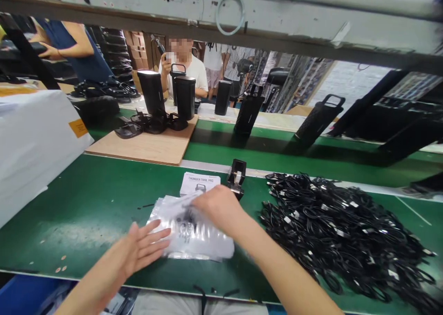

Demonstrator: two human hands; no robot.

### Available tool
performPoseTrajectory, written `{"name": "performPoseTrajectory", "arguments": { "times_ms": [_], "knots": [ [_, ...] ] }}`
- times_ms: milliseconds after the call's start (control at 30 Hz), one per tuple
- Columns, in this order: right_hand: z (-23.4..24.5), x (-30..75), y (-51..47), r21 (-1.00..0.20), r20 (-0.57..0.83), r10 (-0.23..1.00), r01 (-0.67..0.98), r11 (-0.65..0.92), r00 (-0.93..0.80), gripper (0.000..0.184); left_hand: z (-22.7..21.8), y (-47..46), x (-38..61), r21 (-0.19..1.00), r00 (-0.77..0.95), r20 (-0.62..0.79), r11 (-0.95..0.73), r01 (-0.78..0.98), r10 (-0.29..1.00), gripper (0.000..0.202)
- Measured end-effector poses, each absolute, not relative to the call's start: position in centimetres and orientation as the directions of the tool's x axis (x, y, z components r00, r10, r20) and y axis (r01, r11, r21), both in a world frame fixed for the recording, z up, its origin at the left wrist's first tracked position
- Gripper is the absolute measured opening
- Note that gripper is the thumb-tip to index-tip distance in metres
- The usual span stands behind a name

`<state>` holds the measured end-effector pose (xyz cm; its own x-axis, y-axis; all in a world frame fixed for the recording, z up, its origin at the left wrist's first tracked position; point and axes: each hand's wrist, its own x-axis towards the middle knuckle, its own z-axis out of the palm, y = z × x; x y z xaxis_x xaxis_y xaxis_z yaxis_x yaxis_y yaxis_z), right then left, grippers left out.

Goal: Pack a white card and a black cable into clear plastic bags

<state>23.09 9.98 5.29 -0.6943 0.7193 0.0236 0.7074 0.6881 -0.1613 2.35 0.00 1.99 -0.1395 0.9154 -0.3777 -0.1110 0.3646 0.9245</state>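
Bearing all: green worktop (90,193). At 3 o'clock from bags: heap of black cables (339,232). At centre: clear plastic bags (199,245), piled flat. At 1 o'clock: right hand (221,209), grip pinched on upper bag edge. At 8 o'clock: left hand (145,246), grip released, fingers extended. At 12 o'clock: printed booklet (198,180).

White paper (199,184), "THUNDER TRAIL PRO" (seemingly)
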Motion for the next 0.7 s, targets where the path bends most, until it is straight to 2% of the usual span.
{"name": "performPoseTrajectory", "arguments": {
  "times_ms": [67, 100, 133, 167, 200, 267, 333, 367, 433, 500, 567, 633, 700],
  "knots": [
    [4.5, 24.1, 7.2, -0.300, 0.173, 0.641, 0.580, 0.757, -0.748, 0.017, 1.8, 1.5, 4.5, 0.875, 0.038, -0.438, 0.436, -0.212, 0.898, 0.044],
    [3.9, 24.8, 6.0, -0.393, 0.253, 0.697, 0.588, 0.707, -0.670, 0.021, 1.9, 2.0, 5.4, 0.860, 0.115, -0.441, 0.456, -0.231, 0.890, 0.041],
    [3.4, 25.7, 5.1, -0.513, 0.298, 0.798, 0.618, 0.597, -0.524, 0.033, 2.0, 2.4, 6.1, 0.863, 0.169, -0.425, 0.455, -0.222, 0.889, 0.039],
    [2.8, 26.7, 4.3, -0.650, 0.276, 0.893, 0.616, 0.445, -0.355, 0.044, 2.1, 2.7, 6.7, 0.872, 0.218, -0.407, 0.449, -0.197, 0.887, 0.039],
    [2.3, 27.7, 3.8, -0.779, 0.183, 0.959, 0.563, 0.277, -0.218, 0.049, 2.2, 2.9, 7.3, 0.879, 0.270, -0.395, 0.446, -0.167, 0.878, 0.038],
    [1.4, 29.6, 3.2, -0.930, -0.081, 0.986, 0.366, -0.023, -0.143, 0.043, 2.3, 3.4, 8.4, 0.892, 0.338, -0.376, 0.436, -0.120, 0.863, 0.039],
    [0.8, 31.4, 2.8, -0.955, -0.237, 0.958, 0.217, -0.200, -0.160, 0.034, 2.1, 3.9, 9.5, 0.918, 0.289, -0.355, 0.390, -0.072, 0.889, 0.041],
    [0.7, 32.2, 2.6, -0.953, -0.266, 0.957, 0.181, -0.242, -0.119, 0.033, 1.9, 4.2, 10.0, 0.937, 0.226, -0.338, 0.349, -0.009, 0.914, 0.041],
    [0.6, 33.6, 2.0, -0.950, -0.263, 0.963, 0.160, -0.269, 0.054, 0.036, 1.1, 4.7, 10.8, 0.946, 0.087, -0.250, 0.225, 0.234, 0.964, 0.038],
    [0.7, 34.7, 1.2, -0.948, -0.246, 0.952, 0.158, -0.276, 0.184, 0.037, 0.3, 4.9, 11.6, 0.842, 0.038, -0.126, 0.087, 0.532, 0.991, 0.031],
    [0.6, 35.5, 0.6, -0.946, -0.243, 0.942, 0.156, -0.283, 0.233, 0.038, -0.5, 4.7, 12.2, 0.689, 0.065, -0.047, -0.014, 0.725, 0.997, 0.025],
    [0.3, 35.9, 0.1, -0.942, -0.258, 0.941, 0.158, -0.295, 0.220, 0.037, -1.1, 4.5, 12.7, 0.585, 0.088, -0.029, -0.054, 0.809, 0.996, 0.019],
    [-0.2, 36.0, -0.1, -0.939, -0.273, 0.943, 0.161, -0.305, 0.190, 0.037, -1.4, 4.3, 13.0, 0.541, 0.100, -0.032, -0.067, 0.838, 0.994, 0.016]
  ]
}}
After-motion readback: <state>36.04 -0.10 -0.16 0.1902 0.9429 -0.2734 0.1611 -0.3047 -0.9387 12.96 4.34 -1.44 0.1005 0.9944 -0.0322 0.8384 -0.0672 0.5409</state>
